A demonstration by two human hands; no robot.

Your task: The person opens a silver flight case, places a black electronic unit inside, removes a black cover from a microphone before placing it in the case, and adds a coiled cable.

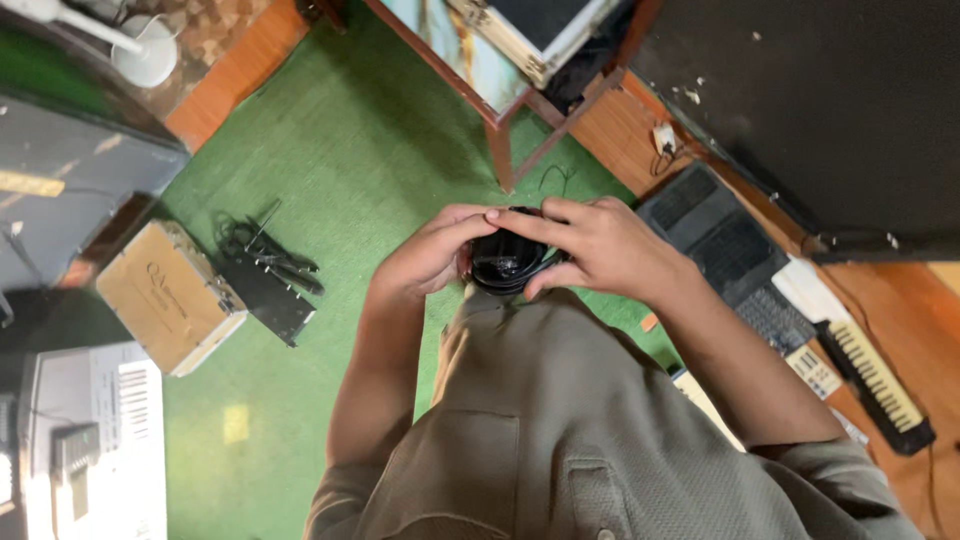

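Over the green carpet [330, 150], seen from the head camera looking straight down, both hands meet just in front of the person's olive-grey shirt [540, 430]. Between them sits a small round black object [505, 262] with a glossy, glass-like face; it may be a lens or a cap, but the view is too dark and too covered to be sure. The left hand [425, 258] cups it from the left side, fingers curled around its rim. The right hand [600, 248] clasps it from the right and from above, the forefinger laid across the top edge and the thumb pressed under the lower rim. Both hands are closed on the object and hold it clear of the floor.

Left of the arms, on the carpet, lies a flat black plate [268, 290] with a tangle of black cables [265, 250] on it, just beside a tan cardboard box [168, 298]. Above the hands stands a red-brown wooden frame [505, 150]. To the right, on the wooden floor, lie a black keyboard case [715, 235] and a small black keyboard with white keys [880, 380], well apart from the hands.
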